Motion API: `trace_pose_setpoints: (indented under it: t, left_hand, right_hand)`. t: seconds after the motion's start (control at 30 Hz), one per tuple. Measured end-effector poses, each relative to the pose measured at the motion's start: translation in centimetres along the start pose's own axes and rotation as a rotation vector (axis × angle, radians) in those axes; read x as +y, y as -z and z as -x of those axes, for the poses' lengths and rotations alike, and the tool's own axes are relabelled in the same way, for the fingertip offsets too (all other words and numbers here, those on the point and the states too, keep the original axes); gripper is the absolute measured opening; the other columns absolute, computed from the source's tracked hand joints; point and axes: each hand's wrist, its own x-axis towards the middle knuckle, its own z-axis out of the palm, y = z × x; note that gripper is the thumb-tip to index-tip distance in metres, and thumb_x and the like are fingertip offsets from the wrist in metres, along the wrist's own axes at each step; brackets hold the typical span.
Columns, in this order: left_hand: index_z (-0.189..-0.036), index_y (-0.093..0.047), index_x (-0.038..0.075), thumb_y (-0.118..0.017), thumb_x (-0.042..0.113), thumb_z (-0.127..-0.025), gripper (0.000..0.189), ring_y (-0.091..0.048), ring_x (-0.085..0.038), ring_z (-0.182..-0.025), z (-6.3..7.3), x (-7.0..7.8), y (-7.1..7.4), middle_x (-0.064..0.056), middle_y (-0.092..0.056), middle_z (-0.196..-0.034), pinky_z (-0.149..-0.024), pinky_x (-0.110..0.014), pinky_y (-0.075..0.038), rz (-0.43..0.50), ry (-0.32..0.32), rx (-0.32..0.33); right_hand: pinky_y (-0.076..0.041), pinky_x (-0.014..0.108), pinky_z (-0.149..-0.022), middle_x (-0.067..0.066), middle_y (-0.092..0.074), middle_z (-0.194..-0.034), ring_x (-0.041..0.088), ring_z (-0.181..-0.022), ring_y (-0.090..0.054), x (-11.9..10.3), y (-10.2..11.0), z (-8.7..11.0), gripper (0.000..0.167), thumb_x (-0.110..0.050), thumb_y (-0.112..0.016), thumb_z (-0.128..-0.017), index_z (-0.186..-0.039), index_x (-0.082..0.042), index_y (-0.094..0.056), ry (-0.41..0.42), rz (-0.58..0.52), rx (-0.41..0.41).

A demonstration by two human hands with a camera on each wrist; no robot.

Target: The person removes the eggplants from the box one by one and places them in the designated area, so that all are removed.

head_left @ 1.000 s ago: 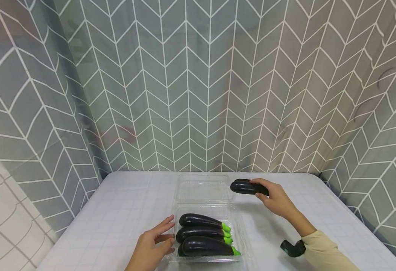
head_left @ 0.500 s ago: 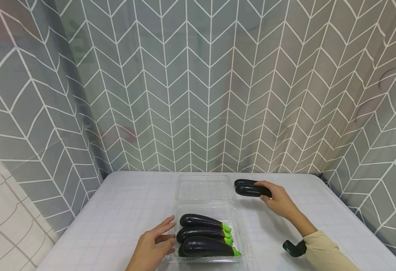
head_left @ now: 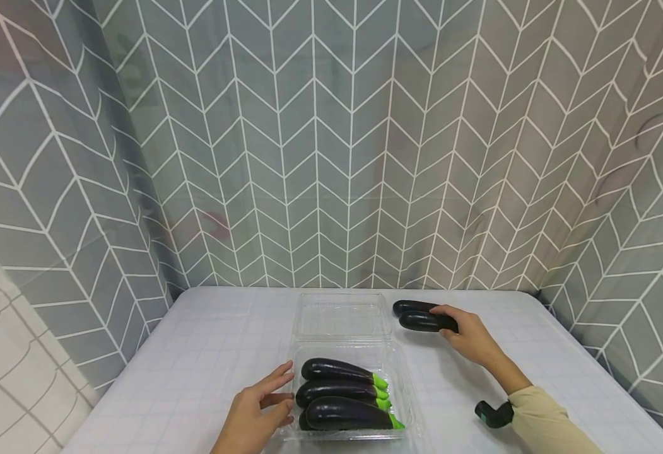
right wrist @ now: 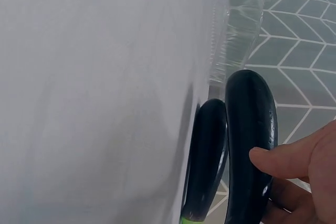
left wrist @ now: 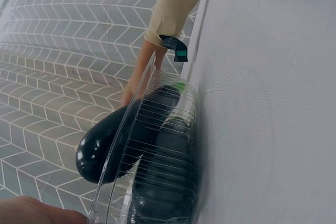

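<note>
A dark purple eggplant (head_left: pixel 426 321) is in my right hand (head_left: pixel 470 334), gripped at its right end between thumb and fingers. In the right wrist view, the thumb lies across that eggplant (right wrist: pixel 249 129). Just behind it, a second eggplant (head_left: pixel 413 306) lies on the table. My left hand (head_left: pixel 257 407) rests its fingers at the left wall of a clear plastic clamshell box (head_left: pixel 396 378). Several eggplants (head_left: pixel 345 413) with green stem ends to the right lie stacked in the box. The left wrist view shows only a part of the left hand (left wrist: pixel 39 212) at the rim.
The box's clear lid (head_left: pixel 339 318) lies folded back toward the far edge of the white-covered table (head_left: pixel 212 347). A black wrist device (head_left: pixel 494 414) sits by the right sleeve. Grey patterned curtains (head_left: pixel 331 157) enclose the back and sides.
My right hand has moved slightly right and toward me with its eggplant, so more of the eggplant behind shows. The left hand and the box have stayed in place.
</note>
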Motion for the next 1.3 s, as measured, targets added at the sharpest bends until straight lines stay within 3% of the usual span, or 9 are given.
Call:
trace_pose_setpoints:
  t: [1.3]
  left_hand:
    - [-0.14, -0.051, -0.019, -0.069, -0.003, -0.092, 0.053, -0.068, -0.04, -0.112, 0.0, -0.3, 0.2, -0.029, -0.038, -0.158, -0.072, -0.034, -0.065, 0.021, -0.018, 0.003]
  right_hand:
    - [-0.043, 0.071, -0.104, 0.029, -0.064, -0.129, 0.056, -0.125, -0.054, 2.5, -1.7, -0.9, 0.041, 0.01, -0.072, -0.086, -0.126, 0.001, -0.068, -0.048, 0.027, -0.104]
